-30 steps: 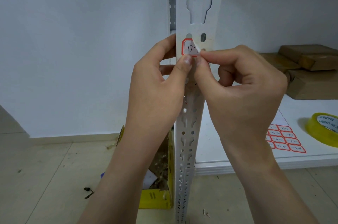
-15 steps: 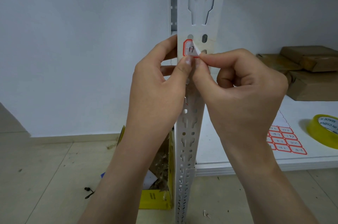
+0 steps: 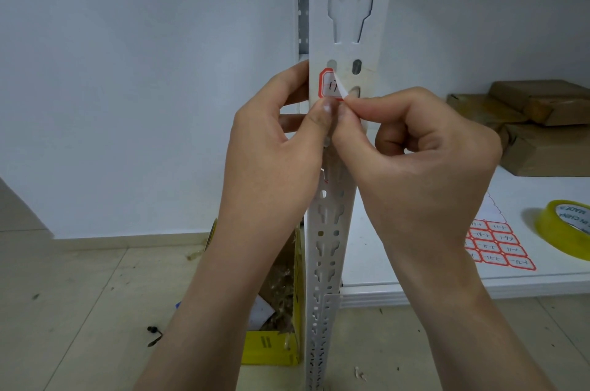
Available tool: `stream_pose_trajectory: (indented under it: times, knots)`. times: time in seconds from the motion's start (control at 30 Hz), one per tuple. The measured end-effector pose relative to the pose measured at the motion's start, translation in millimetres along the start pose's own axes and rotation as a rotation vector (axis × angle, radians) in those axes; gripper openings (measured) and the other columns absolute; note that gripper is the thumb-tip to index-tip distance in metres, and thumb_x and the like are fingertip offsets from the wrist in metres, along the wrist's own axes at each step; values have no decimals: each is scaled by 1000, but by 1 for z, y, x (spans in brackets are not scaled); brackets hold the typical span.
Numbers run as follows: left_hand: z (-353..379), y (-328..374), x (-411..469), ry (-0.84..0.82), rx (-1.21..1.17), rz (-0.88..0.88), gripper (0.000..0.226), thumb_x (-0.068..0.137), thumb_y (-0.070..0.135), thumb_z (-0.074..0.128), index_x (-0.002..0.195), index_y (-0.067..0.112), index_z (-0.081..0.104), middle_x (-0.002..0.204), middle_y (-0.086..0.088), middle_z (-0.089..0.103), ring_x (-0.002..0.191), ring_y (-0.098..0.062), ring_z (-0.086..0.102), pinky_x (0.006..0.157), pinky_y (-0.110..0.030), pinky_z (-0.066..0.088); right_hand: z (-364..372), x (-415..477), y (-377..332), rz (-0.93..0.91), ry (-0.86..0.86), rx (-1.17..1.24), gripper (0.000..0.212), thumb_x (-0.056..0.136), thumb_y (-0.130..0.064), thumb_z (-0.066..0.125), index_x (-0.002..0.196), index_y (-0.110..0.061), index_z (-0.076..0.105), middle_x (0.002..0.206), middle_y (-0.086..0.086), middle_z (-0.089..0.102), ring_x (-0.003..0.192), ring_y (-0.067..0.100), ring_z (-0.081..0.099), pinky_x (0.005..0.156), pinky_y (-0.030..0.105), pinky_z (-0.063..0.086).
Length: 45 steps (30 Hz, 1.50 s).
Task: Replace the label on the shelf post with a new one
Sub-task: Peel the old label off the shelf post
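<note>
Centrally, the white perforated shelf post stood upright, with both hands meeting on its front face. A red-bordered label with handwritten marks sat on the post just below a pair of oval slots, directly above the two thumbs. Its left part lay flat against the metal; its right edge was lifted and curled away, white underside showing. The right hand had thumb and forefinger pinched together on that lifted edge, the other fingers folded into the palm. The left hand wrapped around the post from the left side, thumb pressed on the front face just under the label and touching the right thumb, fingers passing behind the post. On the white shelf to the right lay a sheet of red-bordered labels, partly hidden by the right wrist, with a roll of yellowish tape near it and brown cardboard boxes further back. On the floor, left of the post's foot, stood a yellow box holding scraps.
</note>
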<state>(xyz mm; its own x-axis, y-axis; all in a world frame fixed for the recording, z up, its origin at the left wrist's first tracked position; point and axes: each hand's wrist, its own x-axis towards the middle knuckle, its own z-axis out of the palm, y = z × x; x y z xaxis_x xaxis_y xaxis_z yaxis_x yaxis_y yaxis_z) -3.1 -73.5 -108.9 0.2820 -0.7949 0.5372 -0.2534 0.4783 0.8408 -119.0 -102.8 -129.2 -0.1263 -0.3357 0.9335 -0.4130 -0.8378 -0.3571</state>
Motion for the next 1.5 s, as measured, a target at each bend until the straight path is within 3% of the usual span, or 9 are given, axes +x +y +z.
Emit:
stream_pose_trajectory:
  times: [0.17, 0.6, 0.77, 1.13, 1.5]
  knots:
    - [0, 0, 1, 2, -11, -6, 32, 102, 16, 61, 132, 23, 69, 107, 14, 77, 92, -7, 77, 70, -19, 61, 2, 0, -1, 6, -8, 12, 13, 90, -13, 81, 81, -5, 77, 55, -7, 43, 53, 12, 40, 58, 6, 33]
    - [0, 0, 0, -2, -21, -4, 32, 103, 13, 60, 131, 24, 69, 110, 13, 78, 93, -9, 77, 76, -22, 64, 2, -1, -2, 5, -13, 29, 14, 89, -10, 81, 79, -3, 76, 55, -6, 44, 53, 11, 42, 58, 5, 35]
    - [0, 1, 0, -8, -36, -13, 33, 103, 12, 59, 132, 23, 69, 112, 11, 78, 96, -11, 78, 79, -26, 65, 2, -1, -3, 10, -21, 28, 14, 89, -10, 81, 77, -3, 75, 54, -3, 47, 52, 15, 44, 57, 7, 35]
    - [-1, -1, 1, -20, -51, 2, 33, 103, 9, 59, 132, 21, 69, 112, 11, 77, 96, -5, 77, 75, -15, 60, 3, -2, -5, 1, -14, 41, 16, 87, -7, 81, 72, -4, 74, 51, -3, 46, 51, 19, 44, 53, 12, 36]
    - [-2, -1, 2, -28, -58, 5, 31, 103, 8, 59, 130, 20, 70, 110, 10, 78, 93, -8, 78, 73, -17, 60, 3, -2, -6, -1, -8, 44, 18, 86, -7, 80, 71, -3, 73, 53, -6, 45, 49, 17, 43, 52, 16, 38]
